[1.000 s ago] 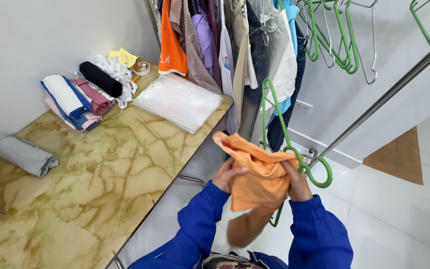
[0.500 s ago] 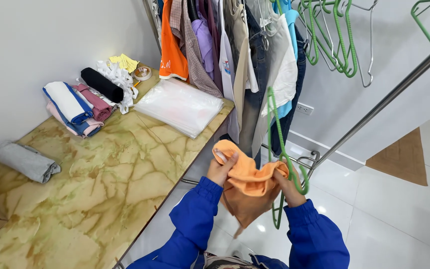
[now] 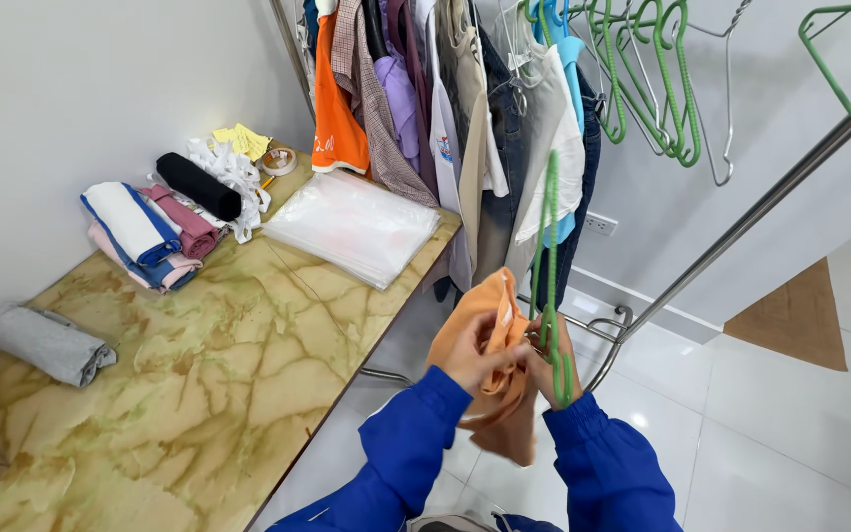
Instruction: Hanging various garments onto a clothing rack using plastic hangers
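**Orange garment meets green hanger**

White walls, a packed clothes rail (image 3: 642, 286), and the marble-patterned table (image 3: 199, 394) off to the left. Left hand (image 3: 475, 357) grips the orange garment (image 3: 490, 374) bunched in front of the chest; right hand (image 3: 547, 363) is closed around the green hanger (image 3: 548, 256). Best held upright, I'd say, with the neckline spread first.

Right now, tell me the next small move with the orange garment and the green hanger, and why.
Probably feed one arm of the green hanger into the orange garment. Both the left hand and the right hand grip the bunched cloth, the right also pinning the hanger upright beside it. The cloth hangs crumpled below the fingers, with none of it draped over the hanger.
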